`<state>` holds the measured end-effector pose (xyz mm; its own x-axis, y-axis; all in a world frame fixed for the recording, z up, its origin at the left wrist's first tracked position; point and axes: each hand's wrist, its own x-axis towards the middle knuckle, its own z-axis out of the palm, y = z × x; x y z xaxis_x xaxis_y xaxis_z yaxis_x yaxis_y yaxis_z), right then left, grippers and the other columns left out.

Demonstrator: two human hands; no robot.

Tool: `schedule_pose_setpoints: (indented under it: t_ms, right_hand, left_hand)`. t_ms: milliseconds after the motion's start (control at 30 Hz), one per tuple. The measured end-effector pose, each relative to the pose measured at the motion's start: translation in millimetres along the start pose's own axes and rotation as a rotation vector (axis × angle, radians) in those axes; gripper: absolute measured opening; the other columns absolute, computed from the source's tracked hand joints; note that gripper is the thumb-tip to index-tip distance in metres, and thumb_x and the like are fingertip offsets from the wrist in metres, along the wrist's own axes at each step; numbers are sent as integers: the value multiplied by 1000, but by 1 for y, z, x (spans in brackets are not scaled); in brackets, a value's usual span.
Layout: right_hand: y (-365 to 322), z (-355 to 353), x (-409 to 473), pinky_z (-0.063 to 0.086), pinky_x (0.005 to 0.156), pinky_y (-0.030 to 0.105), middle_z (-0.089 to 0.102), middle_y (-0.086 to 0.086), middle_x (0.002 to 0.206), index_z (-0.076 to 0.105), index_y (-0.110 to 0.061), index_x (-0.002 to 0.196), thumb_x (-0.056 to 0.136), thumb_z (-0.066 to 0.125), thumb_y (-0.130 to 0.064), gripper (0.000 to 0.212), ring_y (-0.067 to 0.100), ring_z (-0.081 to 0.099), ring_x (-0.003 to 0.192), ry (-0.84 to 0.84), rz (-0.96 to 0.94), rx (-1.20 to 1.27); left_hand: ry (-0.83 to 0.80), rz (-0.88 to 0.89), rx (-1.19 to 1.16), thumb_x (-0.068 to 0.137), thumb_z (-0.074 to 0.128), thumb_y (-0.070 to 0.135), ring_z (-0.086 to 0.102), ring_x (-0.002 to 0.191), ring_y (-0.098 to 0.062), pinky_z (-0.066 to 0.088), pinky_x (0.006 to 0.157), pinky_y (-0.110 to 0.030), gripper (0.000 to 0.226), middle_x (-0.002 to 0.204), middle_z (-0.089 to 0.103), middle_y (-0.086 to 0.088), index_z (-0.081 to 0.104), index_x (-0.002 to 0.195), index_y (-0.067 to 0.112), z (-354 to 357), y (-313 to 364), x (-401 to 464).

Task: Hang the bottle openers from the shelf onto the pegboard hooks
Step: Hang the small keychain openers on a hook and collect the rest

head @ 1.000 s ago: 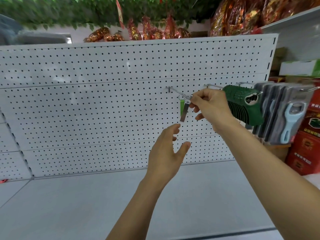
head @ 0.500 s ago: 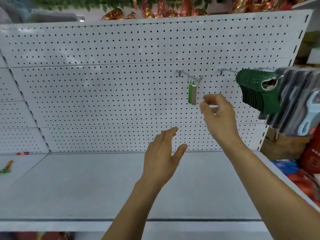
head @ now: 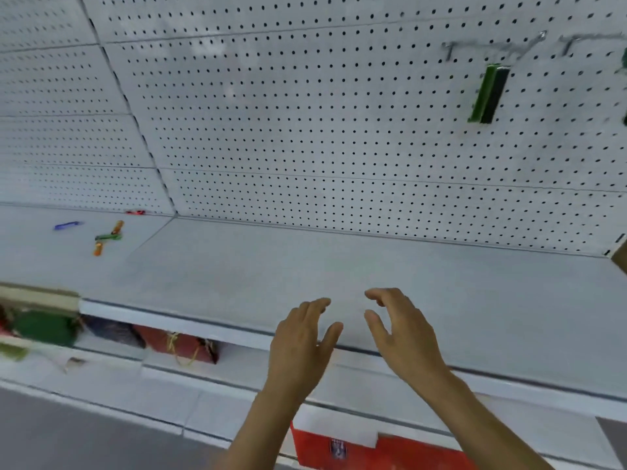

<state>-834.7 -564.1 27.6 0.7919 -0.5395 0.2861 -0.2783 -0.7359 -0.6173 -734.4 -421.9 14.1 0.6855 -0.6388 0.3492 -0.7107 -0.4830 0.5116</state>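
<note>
A green and a dark bottle opener [head: 488,93] hang together from a metal hook [head: 498,49] on the white pegboard [head: 305,113] at the upper right. Several loose openers lie far left on the grey shelf [head: 373,266]: a blue one [head: 68,225], a green one [head: 108,237], an orange one [head: 98,248] and a red one [head: 135,212] against the board. My left hand [head: 302,344] and my right hand [head: 403,334] hover side by side over the shelf's front edge, both with fingers apart and holding nothing.
A second bare hook [head: 583,40] sticks out at the top right. Below the shelf sit red packages [head: 179,344], a green one [head: 44,329] and a red box [head: 339,449]. The view is tilted and blurred.
My right hand let go of the opener, which now hangs on the hook, and dropped to the shelf's front beside my left hand. My head turned down and left, bringing the loose openers into view.
</note>
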Motion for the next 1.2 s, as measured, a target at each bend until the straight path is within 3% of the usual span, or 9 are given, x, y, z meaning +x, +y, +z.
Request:
schedule_pose_setpoints:
  t_ms: [200,433,700,833,967,1200]
  right_hand:
    - [-37,69,11,41,97,29,52,-9,132,48,-25,131,98,48,-33,34,12,50,119,-231,-2,-114]
    - [-145,183,49,45,93,30,55,-9,127,51,-26,126,97,50,-33,31,12,53,115,-272,46,-39]
    - [-264,302,104,44,86,26,57,-13,121,56,-29,118,96,51,-32,23,7,55,109,-292,62,61]
    - [-307,347,135,43,83,24,58,-14,120,57,-29,116,96,51,-32,22,5,55,105,-352,19,77]
    - [-336,383,180,46,86,28,60,-14,117,58,-29,114,95,53,-33,20,6,57,102,-399,-11,85]
    - [-377,455,282,48,84,31,62,-7,115,60,-25,115,94,54,-30,23,10,58,96,-406,1,90]
  left_hand:
    - [-40,-102,14,91,56,42,64,101,-17,56,81,-36,40,113,67,4,59,125,22,-31,-82,-16]
    - [-150,-164,62,95,54,39,58,107,-10,45,91,-22,35,124,60,9,57,128,28,-125,-218,-13]
    - [-149,-282,11,95,54,38,58,103,-7,51,91,-29,33,123,59,11,57,127,29,-227,-364,9]
    - [-106,-343,-71,95,56,36,56,100,-2,45,84,-13,32,119,59,12,57,126,27,-258,-417,32]
    - [-73,-431,-144,95,57,36,55,108,-8,46,93,-23,33,119,61,9,57,126,25,-275,-464,65]
    - [-83,-534,-165,95,57,36,58,104,-9,48,91,-25,35,117,62,5,56,127,21,-280,-535,123]
